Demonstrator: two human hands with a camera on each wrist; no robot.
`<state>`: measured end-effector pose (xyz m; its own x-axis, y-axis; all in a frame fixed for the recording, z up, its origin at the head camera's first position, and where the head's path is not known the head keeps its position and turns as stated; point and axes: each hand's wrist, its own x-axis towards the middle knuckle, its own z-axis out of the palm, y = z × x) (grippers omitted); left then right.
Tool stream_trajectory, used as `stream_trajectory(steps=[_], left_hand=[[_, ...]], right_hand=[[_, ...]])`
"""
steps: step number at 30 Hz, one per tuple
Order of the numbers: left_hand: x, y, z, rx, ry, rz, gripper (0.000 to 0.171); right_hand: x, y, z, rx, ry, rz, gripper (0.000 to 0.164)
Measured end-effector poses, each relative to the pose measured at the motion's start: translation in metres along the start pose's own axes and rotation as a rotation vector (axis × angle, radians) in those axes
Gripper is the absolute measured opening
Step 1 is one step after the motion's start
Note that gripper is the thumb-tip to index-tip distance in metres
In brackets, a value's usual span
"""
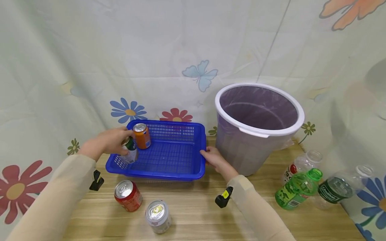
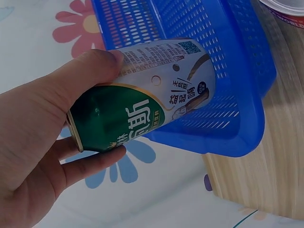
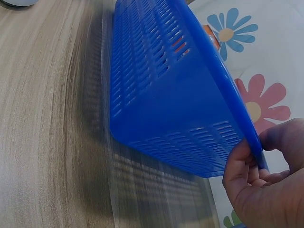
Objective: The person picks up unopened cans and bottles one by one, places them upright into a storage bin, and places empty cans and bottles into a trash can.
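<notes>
With thumb and fingers, my left hand [image 1: 116, 142] grips a green and white drink can [image 2: 147, 92] by its green end. In the head view that can is inside the left end of the blue plastic basket [image 1: 169, 175], beside an upright orange can [image 1: 142, 136]. My right hand [image 3: 270, 175] pinches the basket's rim on its right side, thumb on one face and curled fingers on the other. In front of the basket a red can [image 1: 129, 196] and a silver-white can [image 1: 158, 217] stand on the wooden table [image 1: 193, 207].
Behind and right of the basket stands a tall bin [image 1: 241, 147] with a white rim and a liner. At the right are a green plastic bottle [image 1: 297, 190], a clear bottle with a red label [image 1: 298, 166] and a clear bottle with a dark green label [image 1: 334, 189]. Flowered cloth [image 1: 169, 50] hangs behind.
</notes>
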<state>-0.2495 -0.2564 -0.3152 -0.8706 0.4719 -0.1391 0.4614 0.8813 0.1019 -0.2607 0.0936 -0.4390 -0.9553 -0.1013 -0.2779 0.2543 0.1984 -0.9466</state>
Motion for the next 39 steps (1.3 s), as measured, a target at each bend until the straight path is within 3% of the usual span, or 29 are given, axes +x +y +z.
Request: stream_trajectory(steps=[10,22,30,39], left_hand=[[0.011,0.001,0.008,0.000,-0.014,0.017,0.050],[0.020,0.000,0.019,0.006,-0.058,-0.046,0.051],[0.030,-0.002,0.025,0.037,-0.050,-0.041,0.052],[0.036,-0.006,0.032,-0.011,-0.087,-0.073,0.055]], right_hand=[[0.001,0.001,0.000,-0.005,-0.003,0.000,0.029],[-0.001,0.000,0.000,-0.010,-0.007,-0.004,0.029],[0.001,0.000,-0.001,-0.015,-0.006,-0.005,0.029],[-0.001,-0.001,-0.001,-0.022,-0.005,0.001,0.027]])
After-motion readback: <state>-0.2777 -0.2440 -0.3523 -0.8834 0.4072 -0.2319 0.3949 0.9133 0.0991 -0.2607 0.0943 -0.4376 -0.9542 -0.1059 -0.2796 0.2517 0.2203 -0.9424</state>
